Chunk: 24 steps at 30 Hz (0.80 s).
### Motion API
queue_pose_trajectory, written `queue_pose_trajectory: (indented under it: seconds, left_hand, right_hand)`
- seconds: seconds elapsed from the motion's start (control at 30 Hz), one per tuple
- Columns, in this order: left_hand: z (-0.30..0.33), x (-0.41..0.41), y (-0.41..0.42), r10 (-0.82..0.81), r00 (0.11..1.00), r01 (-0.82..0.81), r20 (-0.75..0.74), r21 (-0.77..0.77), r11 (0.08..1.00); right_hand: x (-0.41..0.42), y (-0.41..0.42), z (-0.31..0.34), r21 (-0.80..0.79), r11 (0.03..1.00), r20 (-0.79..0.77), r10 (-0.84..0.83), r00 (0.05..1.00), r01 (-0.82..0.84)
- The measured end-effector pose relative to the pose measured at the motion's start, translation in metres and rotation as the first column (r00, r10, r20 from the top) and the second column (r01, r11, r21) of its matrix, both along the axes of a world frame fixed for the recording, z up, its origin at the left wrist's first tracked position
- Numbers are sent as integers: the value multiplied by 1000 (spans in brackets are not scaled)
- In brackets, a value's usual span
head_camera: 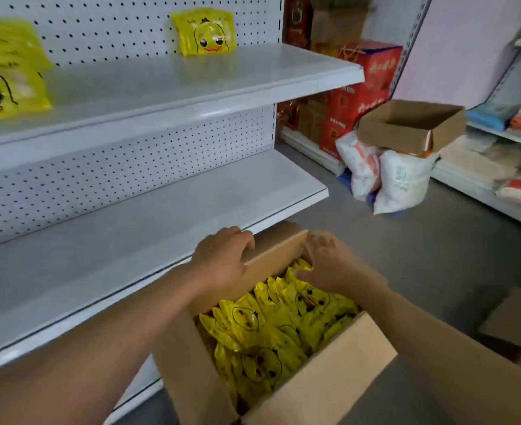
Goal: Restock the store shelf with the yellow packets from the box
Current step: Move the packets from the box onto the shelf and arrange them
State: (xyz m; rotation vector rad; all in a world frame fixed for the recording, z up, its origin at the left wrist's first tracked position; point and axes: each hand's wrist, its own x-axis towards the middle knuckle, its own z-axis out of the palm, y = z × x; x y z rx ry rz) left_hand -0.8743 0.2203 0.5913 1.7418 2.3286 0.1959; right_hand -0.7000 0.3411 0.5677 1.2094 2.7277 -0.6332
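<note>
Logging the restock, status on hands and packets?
Left hand on box flap. Right hand reaching, empty. Box full of yellow packets. Nothing blocking.

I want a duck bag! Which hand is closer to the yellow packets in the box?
Right. The right hand hovers just above the yellow packets, fingers spread and nearly touching them. The left hand rests on the box flap beside them.

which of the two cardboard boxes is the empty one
The cardboard box on the white sacks across the aisle: no goods show inside it. The box under the hands is packed with yellow packets.
</note>
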Motion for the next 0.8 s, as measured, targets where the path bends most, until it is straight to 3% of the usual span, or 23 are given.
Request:
queue_pose_trajectory:
  seconds: [0.27,0.63,0.8]
  left_hand:
    - [-89,-3,-3,97,993,-81,62,-217,973]
    - [-218,-46,29,44,995,0,86,-456,890]
    - [-266,-58,48,107,993,-68,43,-532,844]
  right_hand:
    - [28,4,-82,-182,981,75,-53,996,66]
    - [13,18,-170,-336,921,186,-138,973,195]
    - [1,23,-208,-397,888,222,-150,963,230]
